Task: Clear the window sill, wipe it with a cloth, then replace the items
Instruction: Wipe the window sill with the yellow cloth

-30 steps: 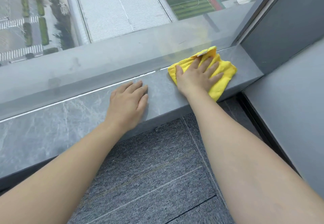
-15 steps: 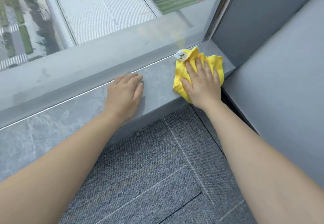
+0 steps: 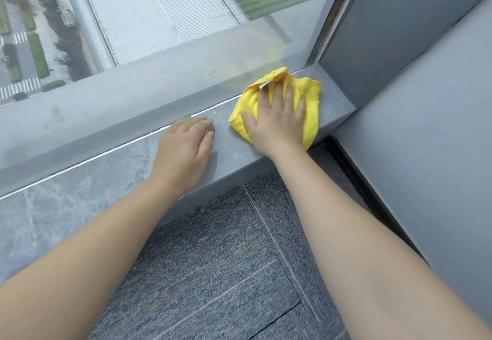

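right hand point(image 3: 277, 124) presses flat, fingers spread, on a bunched yellow cloth point(image 3: 311, 100) near the window sill's point(image 3: 66, 212) right end. left hand point(image 3: 183, 150) rests open beside it; the cloth's long axis runs front to back.

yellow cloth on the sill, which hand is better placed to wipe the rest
Right. The right hand lies flat on the yellow cloth, pressing it to the window sill near the corner. The left hand rests bare on the sill beside it, bracing.
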`<action>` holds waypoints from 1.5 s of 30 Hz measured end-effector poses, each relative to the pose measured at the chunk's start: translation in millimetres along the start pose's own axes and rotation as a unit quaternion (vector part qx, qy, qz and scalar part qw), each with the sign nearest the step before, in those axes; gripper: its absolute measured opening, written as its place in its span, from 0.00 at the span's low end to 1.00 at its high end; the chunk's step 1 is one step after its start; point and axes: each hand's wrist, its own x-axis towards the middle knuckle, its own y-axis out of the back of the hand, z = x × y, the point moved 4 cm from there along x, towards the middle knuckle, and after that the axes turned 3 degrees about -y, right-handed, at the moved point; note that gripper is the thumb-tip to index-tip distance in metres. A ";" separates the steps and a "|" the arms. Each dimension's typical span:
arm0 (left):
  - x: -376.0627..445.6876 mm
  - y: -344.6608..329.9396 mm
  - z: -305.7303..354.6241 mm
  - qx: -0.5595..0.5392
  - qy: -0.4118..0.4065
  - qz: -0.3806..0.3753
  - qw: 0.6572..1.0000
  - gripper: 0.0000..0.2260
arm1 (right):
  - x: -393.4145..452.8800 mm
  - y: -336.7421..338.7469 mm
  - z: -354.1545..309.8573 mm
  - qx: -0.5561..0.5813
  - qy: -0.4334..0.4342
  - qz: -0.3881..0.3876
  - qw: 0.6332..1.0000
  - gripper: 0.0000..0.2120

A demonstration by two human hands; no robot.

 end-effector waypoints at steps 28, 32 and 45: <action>-2.7 -2.6 23.6 -0.015 0.032 -0.074 0.997 0.17 | -12.0 5.3 37.5 -0.012 0.044 -0.019 0.999 0.25; -32.1 4.2 21.7 -0.029 0.037 -0.066 0.997 0.17 | -52.0 -2.5 30.2 0.007 0.088 -0.035 0.995 0.23; -106.7 93.2 31.0 -0.150 0.093 -0.052 0.983 0.16 | -166.8 48.7 -28.8 0.693 -0.172 -0.118 0.691 0.14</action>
